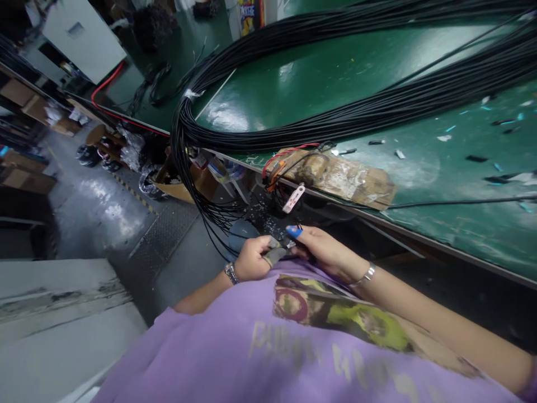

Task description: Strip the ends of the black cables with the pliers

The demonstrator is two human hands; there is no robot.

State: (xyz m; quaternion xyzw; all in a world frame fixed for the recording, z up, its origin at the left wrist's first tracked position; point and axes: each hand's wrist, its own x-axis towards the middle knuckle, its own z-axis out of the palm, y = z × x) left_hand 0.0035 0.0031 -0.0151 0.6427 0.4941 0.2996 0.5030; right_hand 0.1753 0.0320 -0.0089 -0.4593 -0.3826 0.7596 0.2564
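Note:
In front of the purple shirt, my two hands meet below the table edge. My left hand (pixel 254 258), with grey coverings on its fingertips, is closed in a pinch. My right hand (pixel 329 252), a blue cover on its thumb, pinches from the other side. Between the fingertips is a small dark piece with a pale tip, which looks like a cable end (pixel 290 244); the fingers hide most of it. A thick bundle of black cables (pixel 180 126) bends over the table corner, and its loose ends hang beside my left hand.
The green table (pixel 436 162) carries cable scraps. At its edge lies a taped wooden block (pixel 356 182) with red and black wires and a white tag (pixel 293 198) hanging near it. A blue round stool (pixel 243 235) and a cardboard box (pixel 184 190) stand below.

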